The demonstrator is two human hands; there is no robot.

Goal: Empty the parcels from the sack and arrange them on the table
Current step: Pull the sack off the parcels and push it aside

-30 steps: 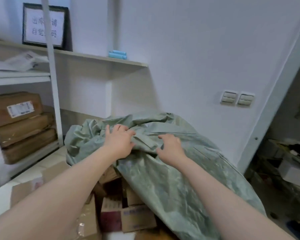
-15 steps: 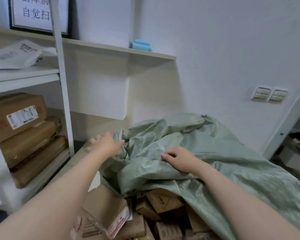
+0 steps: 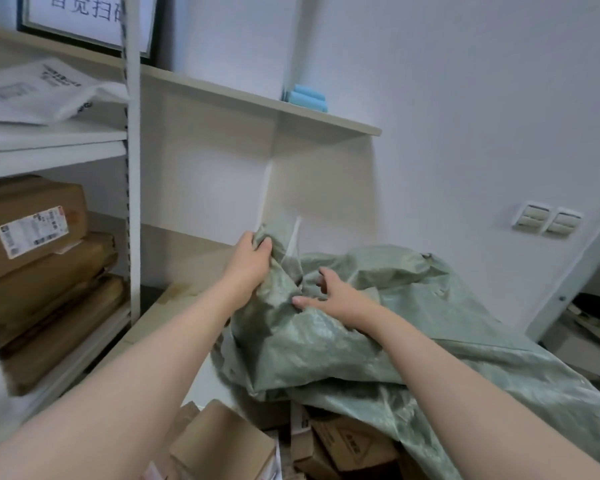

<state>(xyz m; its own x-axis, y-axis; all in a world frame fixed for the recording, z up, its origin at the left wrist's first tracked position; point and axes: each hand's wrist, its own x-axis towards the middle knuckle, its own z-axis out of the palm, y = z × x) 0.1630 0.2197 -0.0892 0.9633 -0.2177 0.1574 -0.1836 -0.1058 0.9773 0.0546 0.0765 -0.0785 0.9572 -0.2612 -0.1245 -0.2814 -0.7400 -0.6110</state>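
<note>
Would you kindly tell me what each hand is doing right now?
Left hand: gripping the bunched corner of the sack.
Right hand: on the sack; grip cannot be told.

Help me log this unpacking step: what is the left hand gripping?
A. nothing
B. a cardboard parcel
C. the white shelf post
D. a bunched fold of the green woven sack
D: the left hand grips a bunched fold of the green woven sack, lifted above the cardboard parcels.
</note>
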